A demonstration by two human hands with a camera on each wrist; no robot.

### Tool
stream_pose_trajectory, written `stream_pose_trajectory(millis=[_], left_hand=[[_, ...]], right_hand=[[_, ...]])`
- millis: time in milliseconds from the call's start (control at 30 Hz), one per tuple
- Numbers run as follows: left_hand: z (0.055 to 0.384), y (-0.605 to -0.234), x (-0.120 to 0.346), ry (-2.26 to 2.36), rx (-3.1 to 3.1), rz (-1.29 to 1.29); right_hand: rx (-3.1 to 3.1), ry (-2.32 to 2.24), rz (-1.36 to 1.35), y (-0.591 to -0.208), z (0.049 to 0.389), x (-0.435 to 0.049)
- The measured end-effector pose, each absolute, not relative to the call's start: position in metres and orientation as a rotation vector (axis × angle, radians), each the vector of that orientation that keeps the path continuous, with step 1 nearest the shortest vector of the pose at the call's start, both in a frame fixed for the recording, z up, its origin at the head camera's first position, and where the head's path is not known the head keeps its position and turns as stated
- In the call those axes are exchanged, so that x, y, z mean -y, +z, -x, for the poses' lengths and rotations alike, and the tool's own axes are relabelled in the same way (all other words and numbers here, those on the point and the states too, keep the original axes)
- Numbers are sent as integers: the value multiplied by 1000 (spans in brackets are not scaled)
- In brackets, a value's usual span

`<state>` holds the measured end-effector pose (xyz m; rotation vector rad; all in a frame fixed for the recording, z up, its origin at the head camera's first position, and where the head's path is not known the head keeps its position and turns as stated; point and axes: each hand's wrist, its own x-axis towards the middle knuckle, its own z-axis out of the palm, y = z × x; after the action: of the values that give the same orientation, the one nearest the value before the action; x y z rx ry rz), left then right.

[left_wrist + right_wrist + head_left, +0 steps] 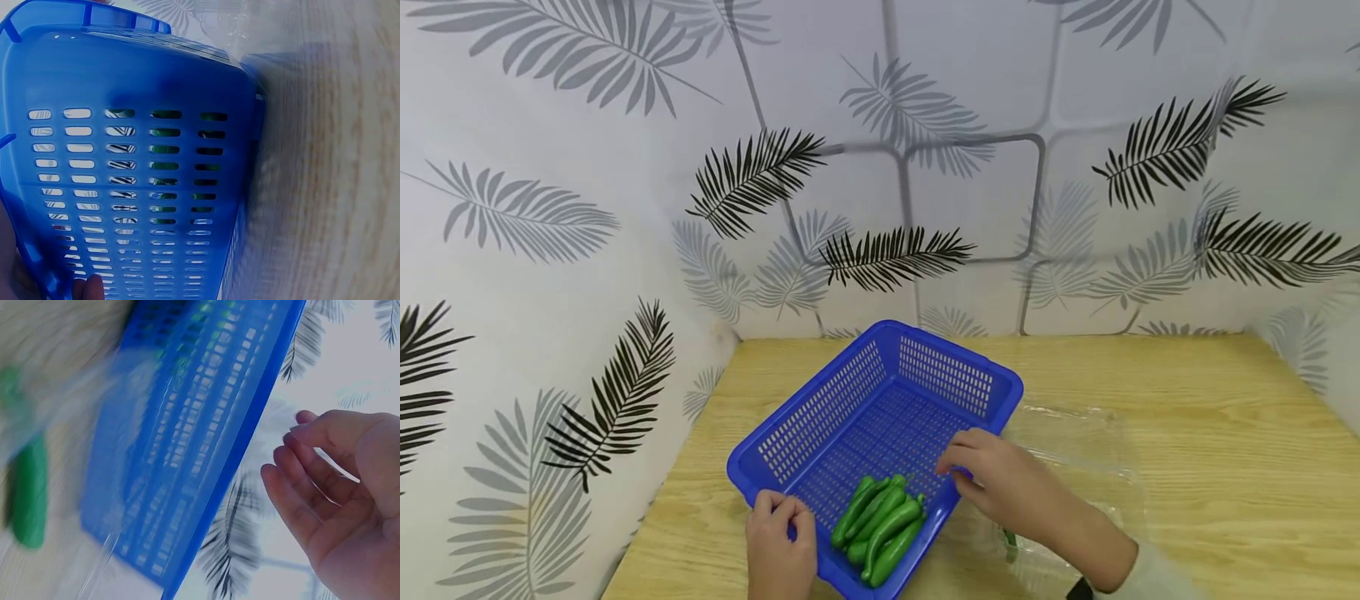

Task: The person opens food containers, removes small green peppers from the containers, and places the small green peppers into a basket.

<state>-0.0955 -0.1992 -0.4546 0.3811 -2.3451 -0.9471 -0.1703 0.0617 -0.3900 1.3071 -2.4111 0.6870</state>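
Note:
A blue slotted plastic basket (880, 425) sits at an angle on the table. Several green chili peppers (887, 525) lie bunched in its near end. My left hand (781, 542) grips the rim at the near left, and its fingertips (92, 289) show against the basket's outer wall in the left wrist view. Over the right rim hovers my right hand (1000, 479), its fingers loosely bent with nothing in them. One more green pepper (28, 494) is outside the basket, partly behind clear plastic in the right wrist view; my right forearm hides part of that area from above.
A clear plastic container (1075, 433) lies on the wood-grain table (1210, 433), right of the basket and partly under my right arm. Leaf-patterned sheeting (970, 200) rises behind the table and along its left side.

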Motion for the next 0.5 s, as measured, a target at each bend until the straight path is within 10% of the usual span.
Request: stream_pose_trajectory(millis=[500], left_hand=[[95, -456, 199, -918, 2298, -320]], right_hand=[[2643, 604, -1195, -418, 184, -128]])
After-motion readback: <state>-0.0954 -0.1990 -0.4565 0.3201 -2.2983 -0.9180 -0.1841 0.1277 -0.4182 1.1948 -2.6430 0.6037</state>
